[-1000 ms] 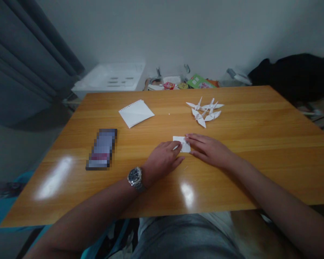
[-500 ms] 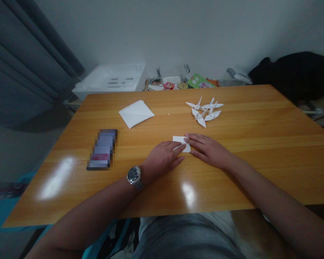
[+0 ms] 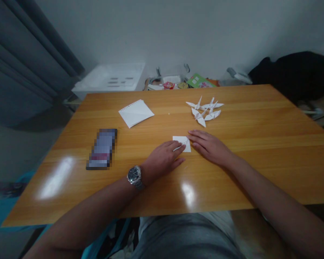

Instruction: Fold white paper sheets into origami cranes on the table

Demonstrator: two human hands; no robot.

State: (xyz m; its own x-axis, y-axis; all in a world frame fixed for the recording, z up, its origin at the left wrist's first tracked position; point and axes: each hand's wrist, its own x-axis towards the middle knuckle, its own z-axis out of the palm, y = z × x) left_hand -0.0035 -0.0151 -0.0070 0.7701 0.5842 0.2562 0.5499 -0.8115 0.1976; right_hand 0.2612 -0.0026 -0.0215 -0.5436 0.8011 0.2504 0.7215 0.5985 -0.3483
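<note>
A small folded paper [image 3: 179,139] lies flat on the wooden surface [image 3: 259,144], near the middle and straight ahead of the person. The left hand [image 3: 163,158], with a watch [image 3: 134,175] at the wrist, rests palm down. Its fingers [image 3: 181,146] are stretched out loosely and lie across the near edge of the paper, pressing it. The right hand [image 3: 209,146] also lies flat and spread, palm down, with its fingertips at the paper's right edge. Whether they rest on the sheet or just beside it is hard to tell. Neither hand closes around anything; both press from above.

The paper looks thin and very light, so it would probably slide on this glossy surface unless one hand pins it. It is limp as a single sheet, but likely a little stiffer where layers are doubled. It creases for good and tears easily at a sharp fold, so it wants light, even pressure from the pads rather than a hard pinch. The best hold seems to be at an edge or corner, with a thumb slipped under and a finger on top. The far left corner lies bare and looks easiest to lift.

Farther back and to the right lies a cluster of white cranes [image 3: 205,109], well apart from the hands. They are probably just as delicate at their thin wing points. A pad [image 3: 136,113] lies at the back left and a phone [image 3: 102,149] to the left.
</note>
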